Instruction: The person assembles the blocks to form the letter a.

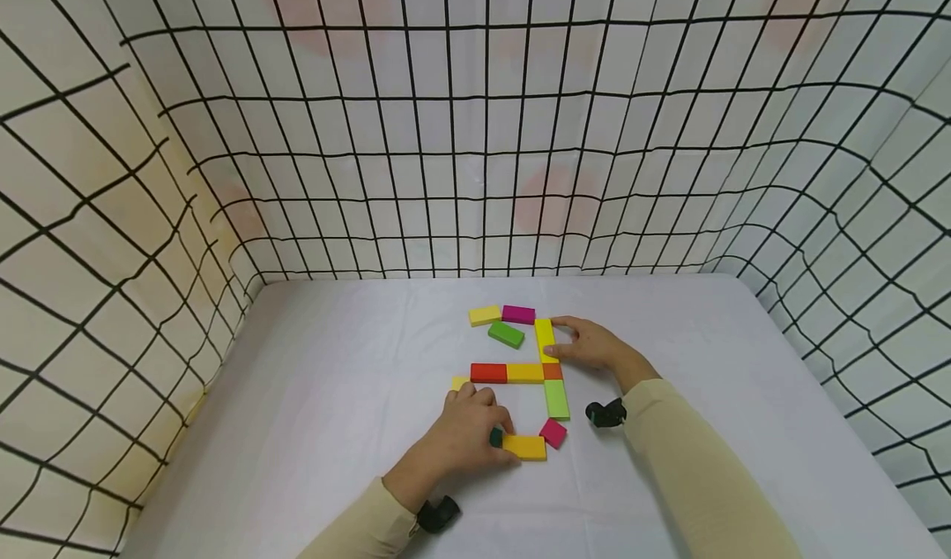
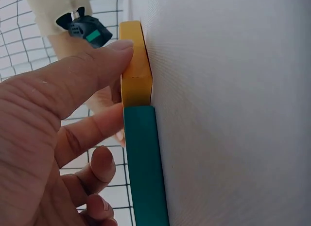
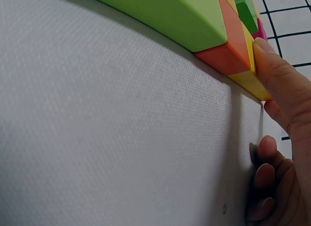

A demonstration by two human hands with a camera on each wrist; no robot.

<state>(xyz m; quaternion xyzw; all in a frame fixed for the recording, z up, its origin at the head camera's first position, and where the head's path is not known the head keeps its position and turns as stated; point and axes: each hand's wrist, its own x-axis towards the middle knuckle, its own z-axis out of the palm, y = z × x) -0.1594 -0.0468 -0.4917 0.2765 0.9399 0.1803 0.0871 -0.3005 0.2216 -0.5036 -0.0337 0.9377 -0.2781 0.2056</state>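
My left hand pinches an orange-yellow block at the near side of the layout, its thumb on one face in the left wrist view. End to end with that block lies a teal block, mostly hidden by the hand in the head view. At the far right, my right hand holds a yellow block between thumb and index finger. An orange-red block touches this yellow block, and a light green block continues the column. A pink-red block sits tilted between the green and orange-yellow ones.
A red block and a yellow block form a row. Behind them lie a pale yellow block, a magenta block and a green block. Another yellow block is partly hidden. Black netting surrounds the white table.
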